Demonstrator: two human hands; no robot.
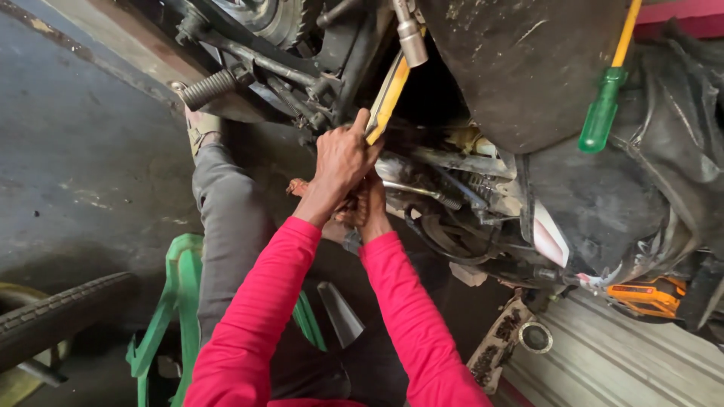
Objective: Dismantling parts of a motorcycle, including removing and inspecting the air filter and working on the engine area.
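Below the engine (302, 45), the left hand (341, 160) closes its fingers around a yellow-handled tool (388, 96) with a socket (412, 39) at its far end. The right hand (369, 205) sits just beneath the left one; its finger state cannot be told. The tool looks rigid and fairly light, best gripped low on the handle. A green screwdriver (603, 113) hangs well apart, right of the engine.

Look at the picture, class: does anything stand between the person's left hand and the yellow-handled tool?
Nothing visible does. The left hand already touches the yellow-handled tool, fingers against its lower end beneath the motorcycle. The right hand sits just below, partly hidden behind the left, so what it holds cannot be told.
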